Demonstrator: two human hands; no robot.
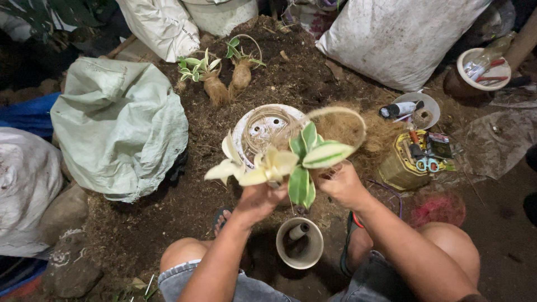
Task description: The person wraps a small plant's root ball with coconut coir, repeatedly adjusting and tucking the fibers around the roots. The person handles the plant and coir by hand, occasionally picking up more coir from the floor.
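Observation:
My left hand [258, 200] grips the base of a small plant [279, 161] with cream and green striped leaves, held up over the soil. My right hand [342, 184] is closed beside it at the plant's root end, pinching a brown twine [335, 114] that arcs up and over toward a coil of twine [267, 130] lying on a round white lid [246, 130]. The plant's root ball is hidden behind the leaves and my fingers.
Two fibre-wrapped plants [224, 78] lie on the soil heap [302, 72] at the back. Below my hands stands a white cup [300, 243]. A yellow tin [404, 162] with scissors, a small bowl [417, 109] and filled sacks [120, 126] surround the heap.

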